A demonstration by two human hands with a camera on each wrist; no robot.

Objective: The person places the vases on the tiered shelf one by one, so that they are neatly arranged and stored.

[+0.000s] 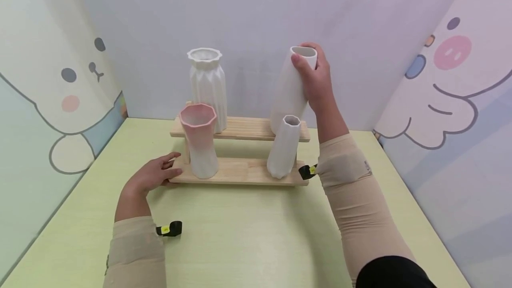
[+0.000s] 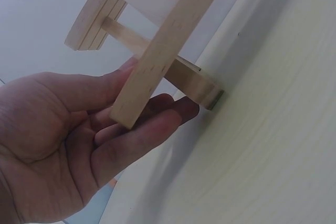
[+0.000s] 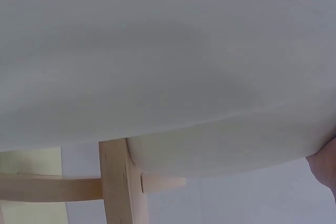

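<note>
My right hand [image 1: 318, 77] grips a tall smooth white vase [image 1: 289, 92] near its rim, thumb in front and fingers behind. The base of that vase overlaps the right part of the upper board [image 1: 248, 128] of a two-tier wooden stand. My left hand [image 1: 154, 174] holds the left end of the lower board [image 1: 244, 171], with the thumb on one face and the fingers beneath, as the left wrist view shows at the board end [image 2: 152, 72]. In the right wrist view, a white vase surface [image 3: 131, 66] fills the foreground, the gripped vase [image 3: 220, 150] behind it.
A pleated white vase [image 1: 209, 88] stands on the upper board's left. Below it are a pink-to-white vase [image 1: 202, 146] and, on the right, a small ribbed white vase [image 1: 284, 150]. The stand rests on a pale yellow-green table [image 1: 240, 234] before a backdrop [image 1: 248, 26].
</note>
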